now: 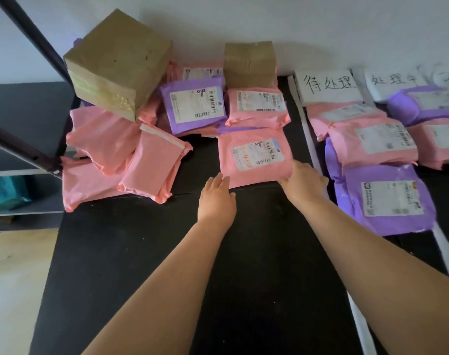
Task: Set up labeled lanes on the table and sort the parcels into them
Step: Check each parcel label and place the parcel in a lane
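Note:
A pink parcel with a white shipping label lies on the black table, near its middle. My right hand grips that parcel's near right corner. My left hand reaches with straight fingers to its near left edge, just touching or almost touching. White paper lane labels with handwritten characters lie at the back right. Pink and purple parcels lie in the lanes below them, such as a purple parcel.
A heap of pink and purple parcels fills the back left, with a large cardboard box tilted on it and a smaller box behind. White strips mark lane borders. A dark metal frame stands at left.

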`<move>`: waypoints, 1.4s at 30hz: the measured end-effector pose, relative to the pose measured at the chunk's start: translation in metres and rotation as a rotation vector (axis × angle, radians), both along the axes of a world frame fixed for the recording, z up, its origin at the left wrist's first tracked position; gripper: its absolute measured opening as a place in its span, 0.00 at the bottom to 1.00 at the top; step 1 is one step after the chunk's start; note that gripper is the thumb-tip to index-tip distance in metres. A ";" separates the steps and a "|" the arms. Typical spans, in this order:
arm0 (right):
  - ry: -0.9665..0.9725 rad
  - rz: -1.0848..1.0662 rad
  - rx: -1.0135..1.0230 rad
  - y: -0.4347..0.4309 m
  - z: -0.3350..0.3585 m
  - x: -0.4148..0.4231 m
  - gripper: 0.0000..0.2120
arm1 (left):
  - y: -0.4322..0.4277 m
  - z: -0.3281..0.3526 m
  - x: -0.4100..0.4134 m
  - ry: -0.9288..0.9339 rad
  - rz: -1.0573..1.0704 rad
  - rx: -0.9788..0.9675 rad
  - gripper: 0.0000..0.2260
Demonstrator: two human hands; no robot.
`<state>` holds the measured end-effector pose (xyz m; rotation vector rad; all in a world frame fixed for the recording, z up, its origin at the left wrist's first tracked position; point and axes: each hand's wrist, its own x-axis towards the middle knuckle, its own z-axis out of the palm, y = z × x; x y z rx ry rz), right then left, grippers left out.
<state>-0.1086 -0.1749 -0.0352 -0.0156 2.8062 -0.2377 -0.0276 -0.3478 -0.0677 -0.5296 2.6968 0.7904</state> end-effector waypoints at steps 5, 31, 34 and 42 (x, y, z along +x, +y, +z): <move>-0.073 -0.064 0.111 -0.003 -0.020 -0.025 0.18 | 0.000 -0.020 -0.017 -0.097 -0.256 -0.184 0.26; 0.341 -0.196 -0.533 0.010 0.060 0.065 0.08 | -0.006 0.081 0.029 0.401 0.287 0.200 0.18; 0.350 -0.149 -0.625 0.020 0.086 0.082 0.07 | 0.009 0.102 0.053 0.435 0.372 0.241 0.18; 0.374 -0.026 -0.829 0.087 0.149 0.124 0.02 | 0.071 0.162 0.110 0.676 0.473 0.266 0.15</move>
